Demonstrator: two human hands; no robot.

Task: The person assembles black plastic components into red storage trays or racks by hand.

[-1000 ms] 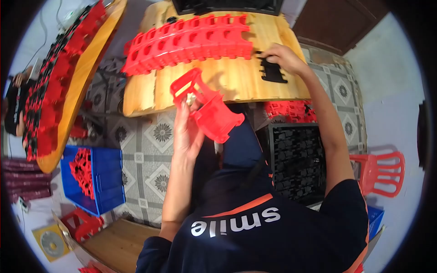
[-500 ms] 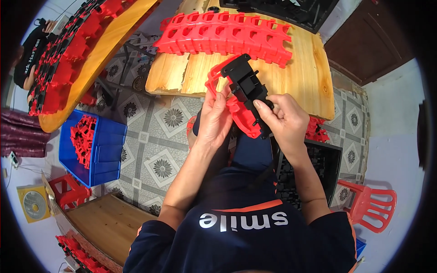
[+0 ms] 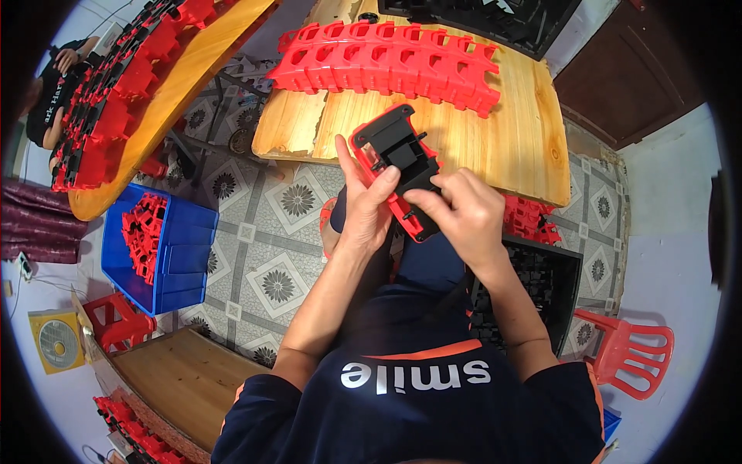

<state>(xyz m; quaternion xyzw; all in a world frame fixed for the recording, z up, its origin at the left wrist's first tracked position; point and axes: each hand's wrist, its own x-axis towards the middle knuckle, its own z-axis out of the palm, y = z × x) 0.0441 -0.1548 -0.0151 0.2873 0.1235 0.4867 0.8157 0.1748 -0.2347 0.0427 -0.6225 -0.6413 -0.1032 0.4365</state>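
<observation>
In front of my lap, over the near edge of the table, a black moulded plastic part (image 3: 403, 141) lies against a red plastic frame (image 3: 397, 206), whose rim shows around it. My left hand (image 3: 366, 209) holds the two from the left, its thumb on the black part's face and its index finger stretched along the side. On the lower right side, my right hand (image 3: 470, 218) pinches the black part with thumb and bent fingers. Whether the part sits fully inside the frame is hard to tell, as my fingers cover the lower portion.
A row of joined red plastic frames (image 3: 386, 66) lies across the wooden table (image 3: 525, 147), before a black tray (image 3: 541, 31). At left stand a blue bin (image 3: 182, 259) of red pieces and another table (image 3: 108, 197); a person (image 3: 46, 100) is behind it. A black crate (image 3: 568, 282) and red chair (image 3: 638, 356) stand right.
The black part and red frame, earlier at an angle to each other, now lie together in line. My left thumb has moved onto the black part; my right hand has shifted slightly left and lower.
</observation>
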